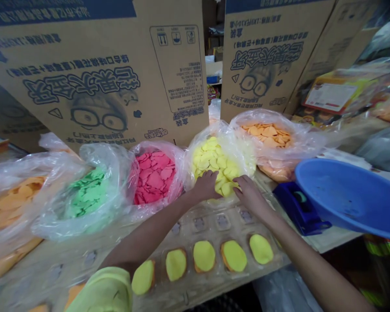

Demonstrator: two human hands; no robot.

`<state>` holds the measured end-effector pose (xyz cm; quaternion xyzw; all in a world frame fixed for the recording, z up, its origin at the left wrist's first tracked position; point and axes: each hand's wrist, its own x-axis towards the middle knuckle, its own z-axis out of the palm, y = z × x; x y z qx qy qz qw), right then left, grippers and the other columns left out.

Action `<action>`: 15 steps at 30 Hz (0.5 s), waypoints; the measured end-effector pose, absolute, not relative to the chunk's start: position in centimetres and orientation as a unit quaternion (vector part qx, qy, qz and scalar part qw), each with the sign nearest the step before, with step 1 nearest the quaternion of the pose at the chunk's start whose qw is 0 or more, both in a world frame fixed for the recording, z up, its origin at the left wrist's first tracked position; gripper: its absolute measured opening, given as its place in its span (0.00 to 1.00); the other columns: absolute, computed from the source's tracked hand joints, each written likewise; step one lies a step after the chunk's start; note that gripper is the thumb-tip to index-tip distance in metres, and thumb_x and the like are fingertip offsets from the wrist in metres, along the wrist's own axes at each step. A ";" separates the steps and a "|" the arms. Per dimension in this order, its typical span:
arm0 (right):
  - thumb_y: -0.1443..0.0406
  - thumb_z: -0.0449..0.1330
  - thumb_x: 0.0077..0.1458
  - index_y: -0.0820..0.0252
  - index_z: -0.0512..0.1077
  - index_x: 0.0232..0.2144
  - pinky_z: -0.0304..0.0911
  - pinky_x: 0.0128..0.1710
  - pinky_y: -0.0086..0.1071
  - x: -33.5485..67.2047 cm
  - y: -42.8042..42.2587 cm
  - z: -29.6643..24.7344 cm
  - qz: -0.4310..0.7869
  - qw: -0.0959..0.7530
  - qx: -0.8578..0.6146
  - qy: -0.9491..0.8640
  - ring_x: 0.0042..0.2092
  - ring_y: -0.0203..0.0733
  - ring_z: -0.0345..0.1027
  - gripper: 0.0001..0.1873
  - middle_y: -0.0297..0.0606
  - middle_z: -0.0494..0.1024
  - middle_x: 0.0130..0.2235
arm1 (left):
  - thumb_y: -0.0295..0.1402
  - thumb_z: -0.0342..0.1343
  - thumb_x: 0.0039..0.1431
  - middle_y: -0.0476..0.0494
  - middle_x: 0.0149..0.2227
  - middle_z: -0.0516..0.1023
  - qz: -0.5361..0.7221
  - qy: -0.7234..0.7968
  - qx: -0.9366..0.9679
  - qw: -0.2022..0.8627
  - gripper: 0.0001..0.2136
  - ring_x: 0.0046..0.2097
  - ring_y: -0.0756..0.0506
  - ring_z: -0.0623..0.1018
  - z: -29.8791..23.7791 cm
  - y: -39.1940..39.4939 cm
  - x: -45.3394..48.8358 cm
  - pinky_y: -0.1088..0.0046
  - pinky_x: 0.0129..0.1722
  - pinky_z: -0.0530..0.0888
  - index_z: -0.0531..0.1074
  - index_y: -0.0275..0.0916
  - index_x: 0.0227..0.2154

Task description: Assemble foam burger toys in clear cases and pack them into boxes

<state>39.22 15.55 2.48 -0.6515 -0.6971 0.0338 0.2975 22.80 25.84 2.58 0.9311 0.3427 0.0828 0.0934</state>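
Both of my hands reach into a clear plastic bag (189,173) of thin yellow pieces (211,154). My left hand (208,184) lies over the near left part of the heap, its fingers and thumb apart. At the right side of the same heap, my right hand (247,193) has its fingertips against the yellow pieces, thumb and fingers spread. I see no piece clearly gripped in either hand. Below them, a clear plastic tray (211,219) has a near row of orange pieces topped with yellow ones (204,255); its far row of compartments shows small printed marks.
To the left stand bags of red pieces (154,177), green pieces (88,190) and orange pieces (16,201). Another orange-filled bag (268,134) is behind on the right. A blue basin (351,195) rests on a dark blue scale (300,210). Cardboard boxes (117,47) form the back.
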 end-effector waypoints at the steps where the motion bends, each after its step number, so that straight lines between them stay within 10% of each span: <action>1: 0.73 0.52 0.51 0.63 0.65 0.39 0.59 0.42 0.34 39.2 15.6 2.4 0.035 0.293 -0.653 -0.697 0.42 0.43 0.60 0.11 0.42 0.65 0.38 | 0.48 0.62 0.33 0.37 0.48 0.62 0.082 0.345 0.930 0.096 0.38 0.50 0.37 0.64 2.7 25.6 22.8 0.61 0.44 0.66 0.57 0.39 0.49; 15: 0.70 0.58 0.46 0.62 0.68 0.28 0.56 0.38 0.32 38.1 16.8 3.2 0.033 0.188 -0.640 -0.744 0.41 0.45 0.58 0.03 0.42 0.66 0.35 | 0.33 0.59 0.42 0.40 0.44 0.68 0.134 0.367 0.893 0.223 0.25 0.48 0.38 0.66 2.5 23.2 21.6 0.62 0.46 0.63 0.61 0.41 0.46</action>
